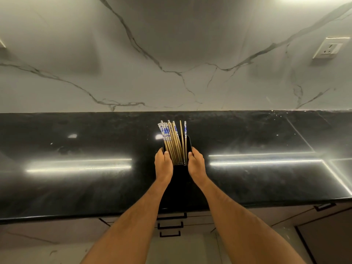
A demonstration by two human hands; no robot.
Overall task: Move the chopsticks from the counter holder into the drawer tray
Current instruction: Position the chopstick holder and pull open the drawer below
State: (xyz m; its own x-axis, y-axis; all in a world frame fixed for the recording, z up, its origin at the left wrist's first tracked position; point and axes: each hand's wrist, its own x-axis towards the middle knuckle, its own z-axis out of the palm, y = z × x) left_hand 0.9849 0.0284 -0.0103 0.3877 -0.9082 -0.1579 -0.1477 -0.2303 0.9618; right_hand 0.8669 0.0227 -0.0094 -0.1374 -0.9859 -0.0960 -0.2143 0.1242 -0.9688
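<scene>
A black rectangular holder (188, 144) stands on the black counter (76, 141) in the middle of the view. Several wooden chopsticks (174, 141) with blue-and-white tops lean in it, spread like a fan toward the wall. My left hand (163, 164) grips the holder's left side, thumb over the rim. My right hand (196, 163) grips its right side the same way. The holder's lower body is dark and hard to tell from the counter. No drawer tray is in view.
A marble backsplash rises behind the counter, with a wall socket (330, 48) at the upper right. Below the counter's front edge are shut drawers with black handles (170, 225). Another handle (324, 206) sits at the right.
</scene>
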